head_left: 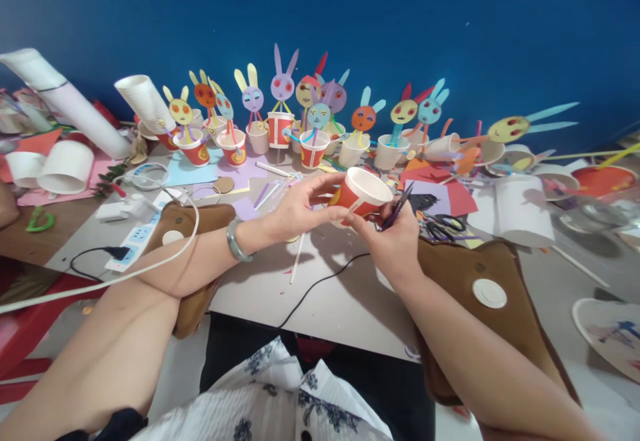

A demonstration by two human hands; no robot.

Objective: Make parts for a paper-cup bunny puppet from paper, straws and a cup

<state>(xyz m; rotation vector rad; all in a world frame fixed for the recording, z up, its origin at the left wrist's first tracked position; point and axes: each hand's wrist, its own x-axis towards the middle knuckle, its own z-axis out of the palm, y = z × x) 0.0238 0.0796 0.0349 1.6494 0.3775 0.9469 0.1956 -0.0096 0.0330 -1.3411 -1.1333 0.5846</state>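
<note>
A red and white paper cup [361, 196] is held tilted above the table, its open rim facing up and toward the right. My left hand [303, 208] grips its left side between thumb and fingers. My right hand [395, 238] supports the cup's lower right side and also holds dark scissors [399, 208], their blades pointing up and to the right. Behind the cup stand several paper cups with paper rabbit heads on strips, among them a purple rabbit [283, 86] and an orange one [364, 118].
Two brown cushions [465, 294] lie on the table's near side. A power strip [135, 234] with white cables is at the left. Black-handled scissors [443, 226] and coloured paper [463, 198] lie right of the hands. A blue wall [320, 14] rises behind.
</note>
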